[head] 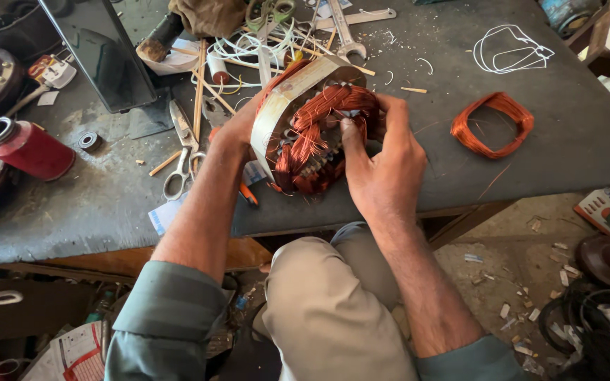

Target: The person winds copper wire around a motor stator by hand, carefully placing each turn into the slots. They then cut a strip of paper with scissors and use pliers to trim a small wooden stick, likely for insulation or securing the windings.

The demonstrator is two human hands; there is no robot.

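Note:
A round metal motor stator (287, 106) packed with copper wire windings (319, 134) stands tilted on its edge near the front of a dark workbench (559, 155). My left hand (231, 134) grips its outer metal ring from the left side. My right hand (383, 159) wraps over the right side, with the thumb pressed into the copper windings at the centre.
A loose copper wire coil (492, 125) lies to the right. Scissors (181, 152), wooden sticks, white cord (259, 49) and a wrench (344, 32) lie behind and left. A red bottle (30, 148) and a small bearing (90, 140) sit at left. A dark tilted panel (100, 53) stands at back left. The floor right is littered with scraps.

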